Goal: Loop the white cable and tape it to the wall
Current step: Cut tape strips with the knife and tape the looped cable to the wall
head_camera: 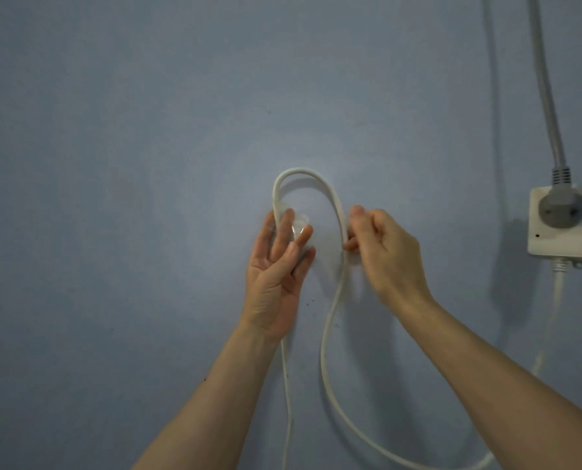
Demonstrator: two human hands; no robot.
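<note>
Nearest, two bare forearms reach up. The left hand (277, 262) lies open, fingers spread, pressing the white cable (330, 300) and what looks like a clear strip of tape (298, 225) against the blue wall (130, 147). The right hand (381, 247) pinches the loop's other leg. The cable looks light, smooth and springy, likely to uncurl; hold both legs just below the arch. Farther right, a white socket box (561, 228) carries a grey plug (559, 208).

Bare wall (130, 130) fills the frame's left and top. At right, the socket (561, 225) and grey cord (547, 89) block passage.
</note>
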